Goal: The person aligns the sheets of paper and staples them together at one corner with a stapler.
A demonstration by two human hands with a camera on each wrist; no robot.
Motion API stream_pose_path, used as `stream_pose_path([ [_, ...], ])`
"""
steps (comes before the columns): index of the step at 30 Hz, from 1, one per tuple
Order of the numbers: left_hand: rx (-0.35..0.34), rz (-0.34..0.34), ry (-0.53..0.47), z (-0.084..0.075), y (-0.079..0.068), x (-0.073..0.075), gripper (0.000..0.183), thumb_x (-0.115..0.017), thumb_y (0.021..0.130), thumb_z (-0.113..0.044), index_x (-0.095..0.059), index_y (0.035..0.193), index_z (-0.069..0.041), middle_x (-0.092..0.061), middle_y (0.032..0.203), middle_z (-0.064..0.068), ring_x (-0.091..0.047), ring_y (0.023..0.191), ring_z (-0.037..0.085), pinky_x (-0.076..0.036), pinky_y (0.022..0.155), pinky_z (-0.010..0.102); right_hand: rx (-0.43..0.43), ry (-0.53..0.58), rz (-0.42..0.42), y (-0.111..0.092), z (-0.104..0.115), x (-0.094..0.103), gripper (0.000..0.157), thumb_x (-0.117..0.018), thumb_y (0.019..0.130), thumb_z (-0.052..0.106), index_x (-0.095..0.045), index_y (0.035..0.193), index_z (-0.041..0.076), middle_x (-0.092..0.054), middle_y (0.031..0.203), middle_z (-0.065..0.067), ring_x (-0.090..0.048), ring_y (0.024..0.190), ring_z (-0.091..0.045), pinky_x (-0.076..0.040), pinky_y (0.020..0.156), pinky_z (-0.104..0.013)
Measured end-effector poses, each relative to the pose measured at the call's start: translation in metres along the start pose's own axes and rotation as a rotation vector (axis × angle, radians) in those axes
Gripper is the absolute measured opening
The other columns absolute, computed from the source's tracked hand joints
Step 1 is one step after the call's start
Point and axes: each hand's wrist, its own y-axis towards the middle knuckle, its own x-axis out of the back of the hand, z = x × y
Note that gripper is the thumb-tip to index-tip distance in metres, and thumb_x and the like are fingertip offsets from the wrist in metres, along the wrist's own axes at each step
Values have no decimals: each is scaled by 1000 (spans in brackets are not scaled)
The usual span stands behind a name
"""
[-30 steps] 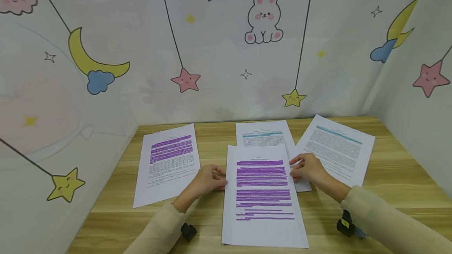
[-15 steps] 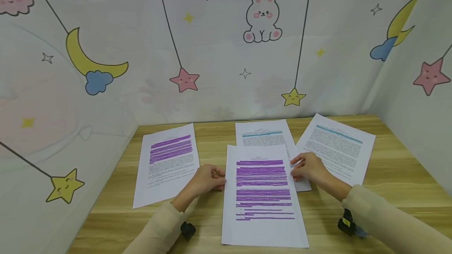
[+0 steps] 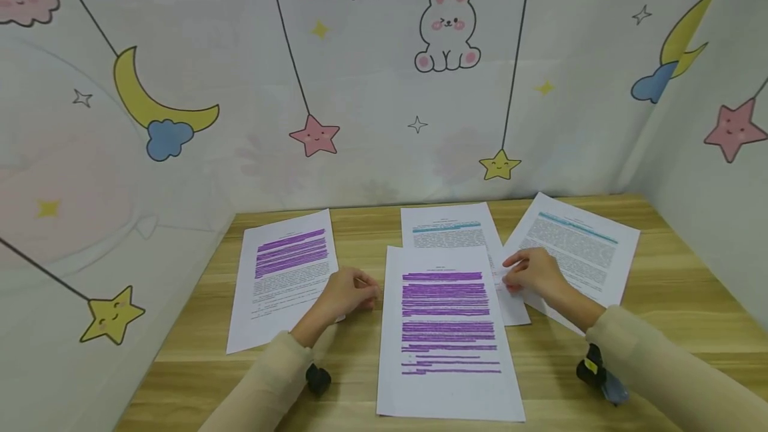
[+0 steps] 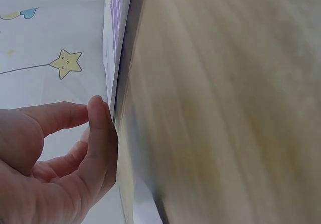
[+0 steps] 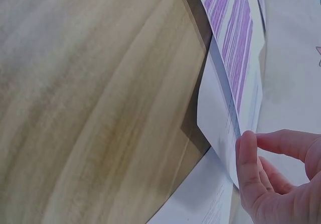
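A printed sheet of paper [image 3: 450, 332] with purple highlighting down most of its text lies at the front centre of the table. Left of it, my left hand [image 3: 348, 292] hovers with loosely bent fingers, a small gap from the sheet's edge in the head view. My right hand [image 3: 534, 275] is on the other side, above the two teal-highlighted sheets, its thumb and index finger close together and nothing between them. The left wrist view has my left hand [image 4: 70, 158] with thumb tip near index fingertip, also holding nothing. Loosely bent fingers show on my right hand [image 5: 271, 174] in its wrist view.
A second purple-highlighted sheet [image 3: 288, 285] lies at the left. A teal-highlighted sheet [image 3: 447, 227] is partly covered by the centre one, and another [image 3: 576, 252] lies angled at the right. Behind the wooden table [image 3: 672, 325] hangs a patterned white curtain [image 3: 372, 85].
Both hands have drawn away from the centre sheet's edges, the left slightly up and left, the right up and right. The sheets stay where they were.
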Motion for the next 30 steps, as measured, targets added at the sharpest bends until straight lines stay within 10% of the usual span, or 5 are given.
stream_pose_path([
  [30,95,-175,-69,-16,83,16,19,-70,94,-12,-72,103,5,-72,95,15,-68,83,21,-58,74,26,-72,-10,-153,60,13,7,21,-66,93,-1,-64,108,-16,-65,101,-26,-66,66,-13,-61,71,-32],
])
